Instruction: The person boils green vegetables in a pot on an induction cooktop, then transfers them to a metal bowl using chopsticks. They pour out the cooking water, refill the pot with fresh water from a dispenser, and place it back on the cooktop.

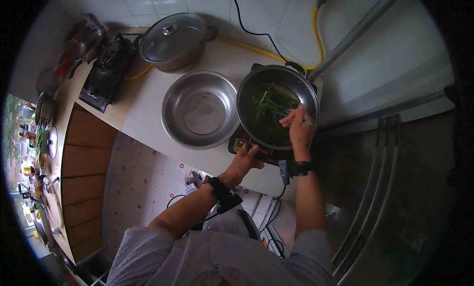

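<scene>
A dark, deep pan (241, 117) with leafy greens (272, 102) and liquid in it stands on an electric cooker (237, 144). Over the pan's right side, my right hand (299, 125) holds a thin utensil, probably chopsticks, reaching towards the greens. My left hand (244, 162) is at the pan's near edge, its fingers closed around a dark handle. A wide stainless steel basin (203, 112) sits just left of the pan, with a small green scrap inside.
Behind the basin stands a large lidded pot (174, 41). A black gas stove (105, 75) is farther left. A yellow hose (316, 34) and a black cable (251, 32) run along the tiled wall. A metal pipe (355, 34) slants at the right.
</scene>
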{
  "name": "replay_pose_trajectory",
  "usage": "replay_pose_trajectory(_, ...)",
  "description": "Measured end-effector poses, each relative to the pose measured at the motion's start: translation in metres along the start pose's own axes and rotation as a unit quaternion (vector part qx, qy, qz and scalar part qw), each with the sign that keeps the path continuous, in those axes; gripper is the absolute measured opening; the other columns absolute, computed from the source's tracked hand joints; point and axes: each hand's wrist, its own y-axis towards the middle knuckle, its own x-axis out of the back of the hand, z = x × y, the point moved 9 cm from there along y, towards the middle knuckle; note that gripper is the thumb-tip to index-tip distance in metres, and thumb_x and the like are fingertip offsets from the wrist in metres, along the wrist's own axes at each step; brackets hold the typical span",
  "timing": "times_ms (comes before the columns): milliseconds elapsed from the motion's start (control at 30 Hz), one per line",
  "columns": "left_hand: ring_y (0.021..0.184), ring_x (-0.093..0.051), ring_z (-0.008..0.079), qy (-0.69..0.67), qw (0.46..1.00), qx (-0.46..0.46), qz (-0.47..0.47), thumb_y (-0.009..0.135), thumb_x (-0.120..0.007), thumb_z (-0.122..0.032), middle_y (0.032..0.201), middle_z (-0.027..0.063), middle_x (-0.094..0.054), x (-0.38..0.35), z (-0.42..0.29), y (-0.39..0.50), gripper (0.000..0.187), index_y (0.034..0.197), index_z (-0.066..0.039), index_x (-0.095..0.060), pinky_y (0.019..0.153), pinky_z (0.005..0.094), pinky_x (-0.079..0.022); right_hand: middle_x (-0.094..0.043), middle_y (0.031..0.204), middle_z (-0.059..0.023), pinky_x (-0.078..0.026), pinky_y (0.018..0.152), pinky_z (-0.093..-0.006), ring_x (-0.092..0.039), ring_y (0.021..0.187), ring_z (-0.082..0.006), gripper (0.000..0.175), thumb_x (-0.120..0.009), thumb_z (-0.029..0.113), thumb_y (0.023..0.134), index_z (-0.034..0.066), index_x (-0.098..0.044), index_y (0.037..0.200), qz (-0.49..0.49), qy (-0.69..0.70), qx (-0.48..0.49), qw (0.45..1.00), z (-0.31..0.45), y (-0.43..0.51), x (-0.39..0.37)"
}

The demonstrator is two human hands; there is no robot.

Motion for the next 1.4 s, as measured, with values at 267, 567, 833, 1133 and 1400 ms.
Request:
replay_pose_trajectory(267,0.073,-0.055,0.0142,-0.001,1.000,0.005,-0.028,0.100,-0.044,-0.037,0.103,0.0055,-0.061,0.006,0.002,0.002,0.033,0.115,-0.008,-0.051,0.074,0.0317,-0.049,-0.061,0.061,-0.0117,-0.049,0.053,-0.0276,-0.063,0.055,-0.0193,0.051,-0.036,0.039,0.101,0.0009,-0.057,0.075,-0.031,0.043,-0.054,0.997,-0.014,0.003,-0.003)
replay_pose_trajectory(567,0.070,-0.055,0.0151,0.021,0.999,0.005,-0.033,0.099,-0.045,-0.035,0.108,0.0081,-0.063,0.007,0.006,0.005,0.035,0.118,-0.007,-0.050,0.072,0.0313,-0.049,-0.062,0.063,-0.0122,-0.050,0.055,-0.0279,-0.065,0.058,-0.0214,0.054,-0.033,0.041,0.102,0.0028,-0.052,0.069,0.003,0.049,-0.030,0.998,-0.020,0.005,-0.022)
replay_pose_trajectory(833,0.071,-0.054,0.0134,0.036,0.999,0.010,-0.020,0.099,-0.043,-0.037,0.103,0.0069,-0.064,0.005,0.002,0.005,0.035,0.115,-0.007,-0.052,0.072,0.0307,-0.049,-0.058,0.071,-0.0115,-0.049,0.056,-0.0302,-0.065,0.059,-0.0243,0.045,-0.037,0.042,0.102,0.0057,-0.047,0.077,-0.057,0.113,-0.068,0.990,-0.037,-0.003,-0.018)
replay_pose_trajectory(1133,0.072,-0.054,0.0126,0.012,1.000,0.001,-0.022,0.098,-0.047,-0.034,0.099,0.0041,-0.063,0.006,0.003,0.003,0.029,0.114,-0.010,-0.053,0.073,0.0301,-0.049,-0.060,0.071,-0.0133,-0.051,0.065,-0.0348,-0.066,0.062,-0.0282,0.040,-0.042,0.044,0.100,0.0067,-0.046,0.085,-0.176,0.271,-0.183,0.929,-0.071,-0.008,0.020)
replay_pose_trajectory(1400,0.074,-0.056,0.0132,0.000,1.000,0.007,-0.019,0.098,-0.048,-0.036,0.106,0.0043,-0.062,0.009,0.009,0.005,0.034,0.122,-0.013,-0.049,0.075,0.0303,-0.049,-0.063,0.078,-0.0155,-0.050,0.076,-0.0354,-0.065,0.073,-0.0278,0.033,-0.044,0.041,0.099,0.0091,-0.044,0.090,-0.182,0.336,-0.128,0.915,-0.043,-0.010,0.055)
